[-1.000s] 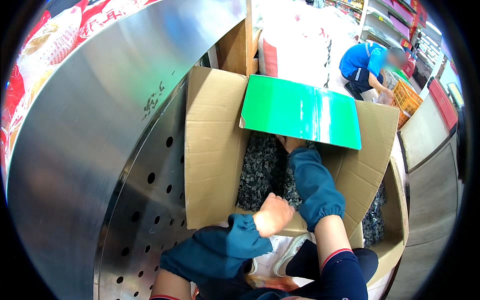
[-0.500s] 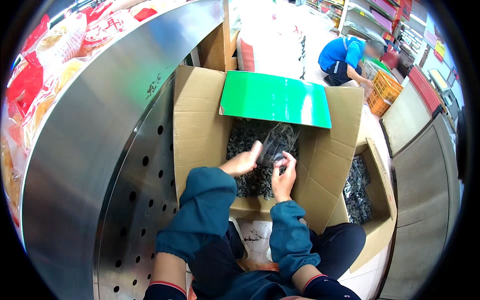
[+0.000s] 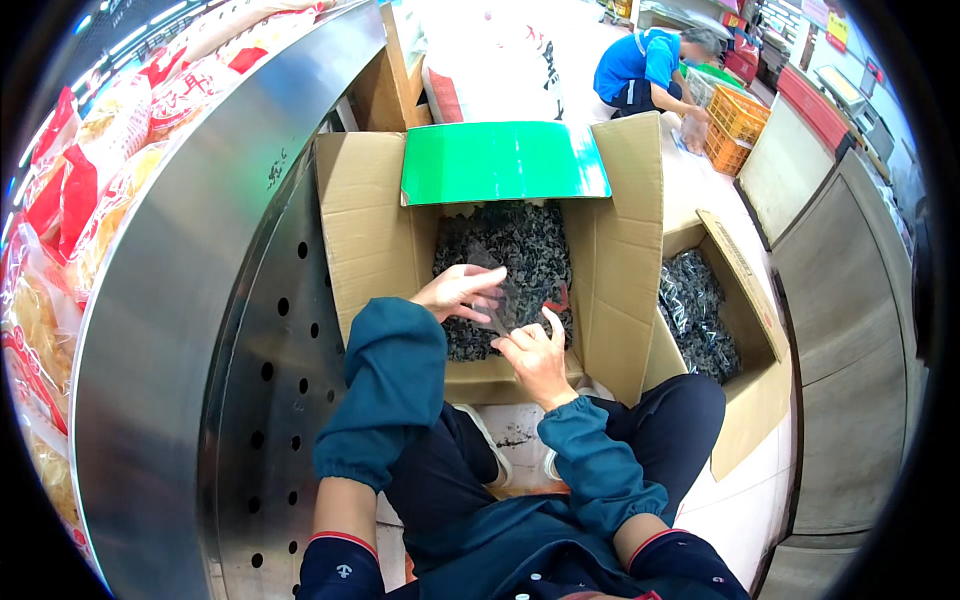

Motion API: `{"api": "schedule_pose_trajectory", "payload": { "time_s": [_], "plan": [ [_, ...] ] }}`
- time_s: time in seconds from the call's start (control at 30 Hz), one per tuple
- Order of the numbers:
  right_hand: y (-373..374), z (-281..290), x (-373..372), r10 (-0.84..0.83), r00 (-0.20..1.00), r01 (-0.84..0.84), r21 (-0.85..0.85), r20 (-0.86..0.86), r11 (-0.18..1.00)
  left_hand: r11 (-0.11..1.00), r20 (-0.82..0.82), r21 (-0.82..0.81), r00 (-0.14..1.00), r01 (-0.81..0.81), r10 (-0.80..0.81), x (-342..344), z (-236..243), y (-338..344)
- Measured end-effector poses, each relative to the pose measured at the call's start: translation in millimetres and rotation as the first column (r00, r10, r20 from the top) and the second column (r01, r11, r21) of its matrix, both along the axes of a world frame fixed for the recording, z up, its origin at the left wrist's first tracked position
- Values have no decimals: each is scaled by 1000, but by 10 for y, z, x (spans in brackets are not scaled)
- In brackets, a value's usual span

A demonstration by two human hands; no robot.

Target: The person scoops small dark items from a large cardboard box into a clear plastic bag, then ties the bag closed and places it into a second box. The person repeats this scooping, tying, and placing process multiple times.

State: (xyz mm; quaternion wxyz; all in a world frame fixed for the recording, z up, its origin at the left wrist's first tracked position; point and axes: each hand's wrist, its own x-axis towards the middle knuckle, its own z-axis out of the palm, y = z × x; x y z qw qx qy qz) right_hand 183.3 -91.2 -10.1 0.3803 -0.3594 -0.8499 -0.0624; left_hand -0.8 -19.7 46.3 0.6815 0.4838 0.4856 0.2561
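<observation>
A clear plastic bag [image 3: 496,316], thin and hard to make out, is stretched between my two hands over an open cardboard box [image 3: 612,260]. My left hand [image 3: 458,292] has its thumb and fingers about the bag's left side, and some fingers show through the film. With its fingertips pinched on the lower edge, my right hand [image 3: 536,358] holds the other side, index finger raised. Dark dried flakes like black fungus [image 3: 510,235] fill the box beneath. A small red strip [image 3: 560,297] shows just above the right hand; what it belongs to is unclear.
A green flap [image 3: 505,162] rises at the box's far side. On the right, a second box [image 3: 745,410] holds shiny packed bags [image 3: 695,315]. A perforated metal stand [image 3: 285,350] borders the left. Farther off, a person in blue [image 3: 640,68] crouches beside orange crates [image 3: 738,115].
My view has shifted, so the boxes appear farther left and higher. The bag has come nearer to me, and my right hand has turned inward, pinching its edge.
</observation>
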Motion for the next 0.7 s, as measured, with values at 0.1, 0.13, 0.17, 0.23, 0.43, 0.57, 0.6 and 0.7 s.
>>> {"api": "schedule_pose_trajectory", "payload": {
  "time_s": [0.1, 0.13, 0.17, 0.23, 0.43, 0.57, 0.6, 0.7],
  "plan": [
    [-48, -25, 38, 85, 996, -85, -80, -2, 993, 989, -34, 131, 997, -71, 76, -10, -255, 74],
    [-82, -21, 69, 103, 995, -100, -164, 8, 981, 973, -26, 197, 992, -117, 124, -38, -311, 77],
    [-94, 21, 117, 75, 997, -78, -172, -24, 982, 951, -15, 264, 986, -158, 168, -40, -269, 64],
    [-112, 169, 241, 22, 996, -38, -189, -88, 981, 844, -50, 536, 996, -38, 77, -180, -381, 142],
    [12, 145, 497, -130, 912, -94, -507, -389, 857, 829, -121, 264, 870, 493, -479, 0, -216, -76],
    [19, -370, 441, -48, 832, -493, -778, -552, 389, 812, -71, 293, 858, 505, -509, 126, -146, -85],
    [10, -438, 408, -126, 781, -562, -776, -612, 287, 855, -19, 277, 892, 439, -452, 151, -56, -119],
    [20, -373, 386, -348, 633, -683, -710, -692, 169, 905, 177, 405, 960, 131, -219, 160, -66, -68]
  ]
}}
